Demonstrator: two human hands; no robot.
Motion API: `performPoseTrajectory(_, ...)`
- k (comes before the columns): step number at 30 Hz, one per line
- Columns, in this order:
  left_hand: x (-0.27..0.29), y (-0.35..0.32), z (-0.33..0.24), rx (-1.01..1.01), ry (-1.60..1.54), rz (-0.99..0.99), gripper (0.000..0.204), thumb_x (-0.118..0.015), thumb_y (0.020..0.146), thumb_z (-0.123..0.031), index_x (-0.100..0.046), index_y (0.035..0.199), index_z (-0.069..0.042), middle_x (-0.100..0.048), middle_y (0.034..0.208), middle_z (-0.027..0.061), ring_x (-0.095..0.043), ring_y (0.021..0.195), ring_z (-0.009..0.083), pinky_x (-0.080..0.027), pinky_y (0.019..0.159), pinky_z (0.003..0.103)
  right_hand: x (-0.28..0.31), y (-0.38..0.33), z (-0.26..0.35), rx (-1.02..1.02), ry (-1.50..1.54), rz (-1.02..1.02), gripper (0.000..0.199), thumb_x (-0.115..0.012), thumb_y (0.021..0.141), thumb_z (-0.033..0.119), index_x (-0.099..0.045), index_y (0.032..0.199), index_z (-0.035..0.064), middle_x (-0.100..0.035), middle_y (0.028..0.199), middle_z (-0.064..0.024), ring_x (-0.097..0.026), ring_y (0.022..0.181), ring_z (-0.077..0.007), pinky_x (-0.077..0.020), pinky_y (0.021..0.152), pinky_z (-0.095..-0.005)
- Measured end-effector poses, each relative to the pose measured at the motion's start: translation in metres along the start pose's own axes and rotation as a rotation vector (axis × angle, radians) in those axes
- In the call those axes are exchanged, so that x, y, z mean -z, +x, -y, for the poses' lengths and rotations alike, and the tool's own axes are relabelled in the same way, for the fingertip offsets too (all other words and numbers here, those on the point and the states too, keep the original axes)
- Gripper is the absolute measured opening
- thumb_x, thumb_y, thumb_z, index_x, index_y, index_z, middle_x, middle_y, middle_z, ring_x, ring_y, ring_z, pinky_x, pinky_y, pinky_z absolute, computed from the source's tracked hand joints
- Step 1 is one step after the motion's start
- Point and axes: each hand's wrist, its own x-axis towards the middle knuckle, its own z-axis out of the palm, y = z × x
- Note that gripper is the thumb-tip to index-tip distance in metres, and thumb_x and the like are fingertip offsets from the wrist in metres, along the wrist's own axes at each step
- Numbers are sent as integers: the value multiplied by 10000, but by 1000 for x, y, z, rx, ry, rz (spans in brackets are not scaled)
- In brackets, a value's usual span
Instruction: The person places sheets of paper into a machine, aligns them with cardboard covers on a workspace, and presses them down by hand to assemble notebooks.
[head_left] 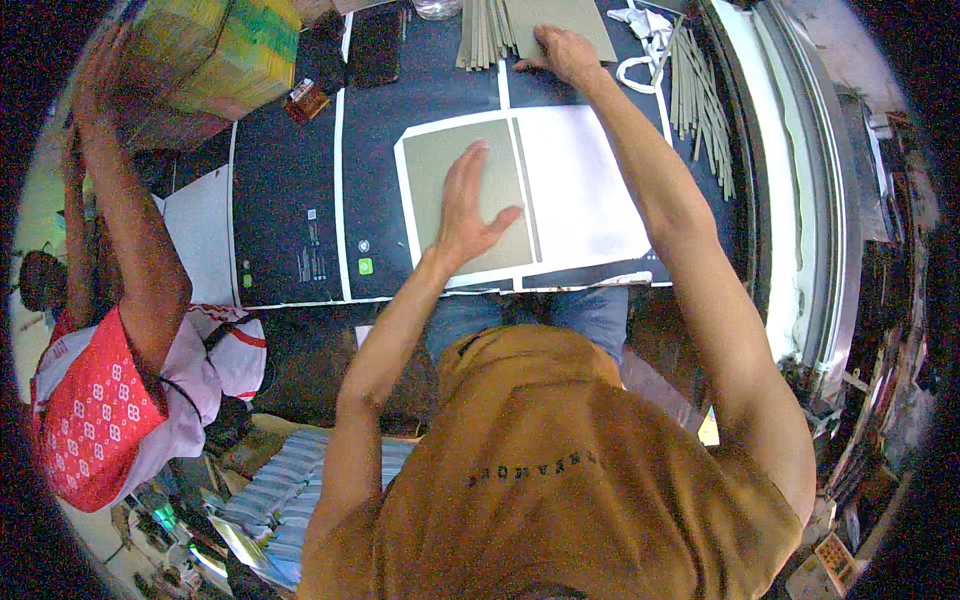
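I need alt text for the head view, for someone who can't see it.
A person's open left hand is over a grey board on a white sheet, while the right hand is at another grey board across the dark table. A narrow grey strip lies beside the first board; a co-worker is at left.

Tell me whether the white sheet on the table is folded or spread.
Spread: the white sheet lies flat on the dark table, with a grey board and a narrow grey strip on it.
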Motion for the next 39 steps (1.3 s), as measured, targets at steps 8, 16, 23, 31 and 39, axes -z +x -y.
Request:
performPoseTrajectory(8,37,46,-42,153,-412,-419,702,-685,940,-305,-382,1474,35,-477,1452,225,-457,1368,324,-322,1166,448,51,-10,-62,73,86,-445,517,-661,932,481,-620,1289,108,-661,1224,-173,-645,1110,-384,-524,932,-490)
performPoseTrajectory(16,73,154,-108,-300,13,-41,493,-774,887,-289,-622,1265,-12,-695,1126,165,-674,1023,280,-524,922,369,322,-175,58,326,375,-544,109,-784,842,64,-753,929,6,-741,917,-131,-705,892,-255,-541,777,-351)
performPoseTrajectory(23,6,108,-102,248,-658,-235,351,-718,952,-304,-707,1099,14,-759,971,106,-694,877,143,-536,784,324,169,-262,39,-391,656,-717,553,-726,941,210,-504,1413,26,-721,991,-123,-668,932,-213,-506,898,-342)
performPoseTrajectory(31,-24,41,-24,137,-20,-3,569,-574,1003,-404,-510,1365,30,-574,1344,254,-541,1256,402,-419,1050,468,78,-283,34,-706,1041,-436,403,-685,982,214,-617,1311,-9,-695,824,-17,-560,679,-30,-439,593,-206)
performPoseTrajectory(39,-27,0,-18,-130,323,315,882,-595,917,-583,-321,1536,-18,-306,1604,192,-240,1495,409,-187,1218,559,46,-300,19,-783,838,-335,406,-719,934,256,-661,1264,28,-757,955,-184,-714,868,-192,-545,806,-329)
